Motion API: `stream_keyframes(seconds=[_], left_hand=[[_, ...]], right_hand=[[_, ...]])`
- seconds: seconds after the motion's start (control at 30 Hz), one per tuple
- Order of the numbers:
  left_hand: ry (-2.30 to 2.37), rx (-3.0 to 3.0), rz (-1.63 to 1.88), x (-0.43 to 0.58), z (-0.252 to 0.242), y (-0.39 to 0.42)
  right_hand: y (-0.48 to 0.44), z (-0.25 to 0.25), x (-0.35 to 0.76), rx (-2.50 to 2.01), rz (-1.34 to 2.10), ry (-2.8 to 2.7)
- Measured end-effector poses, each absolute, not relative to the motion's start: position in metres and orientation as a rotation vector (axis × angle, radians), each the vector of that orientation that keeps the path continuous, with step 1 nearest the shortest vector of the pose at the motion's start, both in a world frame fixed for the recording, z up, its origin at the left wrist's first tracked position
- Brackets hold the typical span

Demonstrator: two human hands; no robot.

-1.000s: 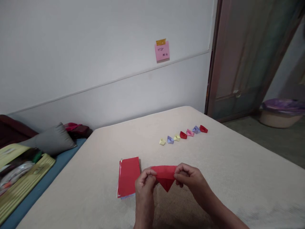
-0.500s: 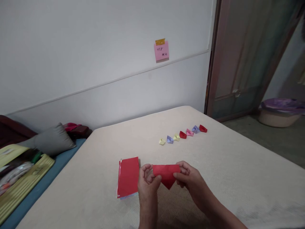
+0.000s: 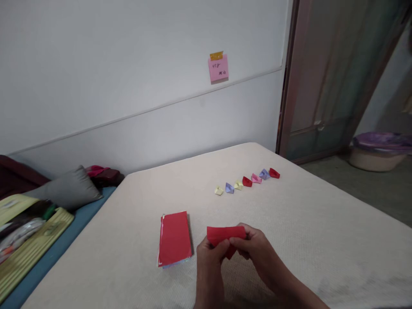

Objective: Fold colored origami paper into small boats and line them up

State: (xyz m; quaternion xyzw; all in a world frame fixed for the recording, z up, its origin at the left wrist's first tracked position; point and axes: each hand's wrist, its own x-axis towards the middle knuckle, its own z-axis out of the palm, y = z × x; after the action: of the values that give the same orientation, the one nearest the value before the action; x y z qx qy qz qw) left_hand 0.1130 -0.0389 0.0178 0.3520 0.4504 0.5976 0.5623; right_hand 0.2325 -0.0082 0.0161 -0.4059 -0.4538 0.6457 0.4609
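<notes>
Between both hands is a folded piece of red paper [image 3: 225, 232], held up above the bed cover, with a straight top edge and a point hanging below. My left hand [image 3: 210, 259] pinches it from the left, thumb on the near face. From the right, my right hand [image 3: 252, 242] grips it, its thumb almost meeting the left one near the middle. Fingers behind the paper are partly hidden. Left of my hands lies a stack of coloured paper with a red sheet [image 3: 174, 238] on top.
Several small folded paper boats [image 3: 247, 181] in yellow, lilac, red and pink form a slanting row on the pale bed cover [image 3: 144, 206]. A grey pillow [image 3: 75, 189] and a yellow basket [image 3: 41, 240] are at left. A pink note [image 3: 218, 68] hangs on the wall.
My left hand has moved right and both thumbs have come together at the paper's middle. The red paper has dropped slightly and its lower point is now partly covered.
</notes>
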Motion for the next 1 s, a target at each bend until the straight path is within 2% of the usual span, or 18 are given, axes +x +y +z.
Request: stream_keyframes(seconds=[0.43, 0.83, 1.0], left_hand=[[1.145, 0.716, 1.566, 0.107, 0.024, -0.037], [1.271, 0.731, 1.57, 0.102, 0.029, -0.036], [1.657, 0.991, 1.556, 0.098, 0.024, -0.032]], right_hand=[[-0.005, 0.016, 0.236, -1.049, 1.621, -1.04], [-0.003, 0.018, 0.24, -1.084, 1.617, -1.058], [-0.002, 0.017, 0.241, -1.162, 1.484, -1.082]])
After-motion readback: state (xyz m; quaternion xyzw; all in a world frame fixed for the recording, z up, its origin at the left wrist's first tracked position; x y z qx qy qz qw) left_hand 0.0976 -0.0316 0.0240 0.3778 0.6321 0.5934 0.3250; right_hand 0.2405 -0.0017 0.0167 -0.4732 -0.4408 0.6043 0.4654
